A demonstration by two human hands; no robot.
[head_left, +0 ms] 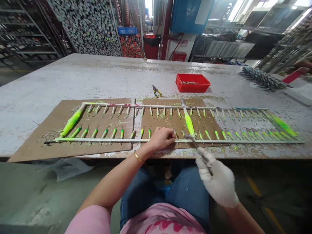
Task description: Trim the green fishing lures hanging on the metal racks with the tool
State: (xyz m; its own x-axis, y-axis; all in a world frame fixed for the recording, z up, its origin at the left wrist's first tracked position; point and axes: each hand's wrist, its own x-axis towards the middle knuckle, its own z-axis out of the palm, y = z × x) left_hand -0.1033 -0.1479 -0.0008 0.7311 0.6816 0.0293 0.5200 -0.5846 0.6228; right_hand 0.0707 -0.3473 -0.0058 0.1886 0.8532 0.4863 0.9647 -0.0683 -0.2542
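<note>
Two white rails lie lengthwise on the bench: the near rail [117,140] and the far rail [170,107]. Both carry small green-tipped lure bodies [113,132], more than twenty per rail; the exact count is uncertain because the right-hand ones crowd together and blur. Three large neon-green lure bodies are present: one at the left end [71,122], one at the right end [284,125], and a middle one [189,123] spanning the gap between the rails.

Left hand [161,138], bare, is curled over the near rail and covers part of it, with a gold bangle [138,157] at the wrist. Right hand [215,177], in a white work glove, is closed narrowly around a slim tool [201,151]. The tool's tip sits just above the near rail beside the middle lure body; its exact type is hard to make out.

The rails rest across two cardboard sheets [156,122], on a scuffed workbench [73,81] dusted with green flecks. Farther along the bench are one red tray [192,87], one pair of yellow-handled pliers [157,91], and a dense bundle of loaded racks [262,78]. A co-worker's hand [302,64], cut off by the right edge, is near a red strip [295,74].
</note>
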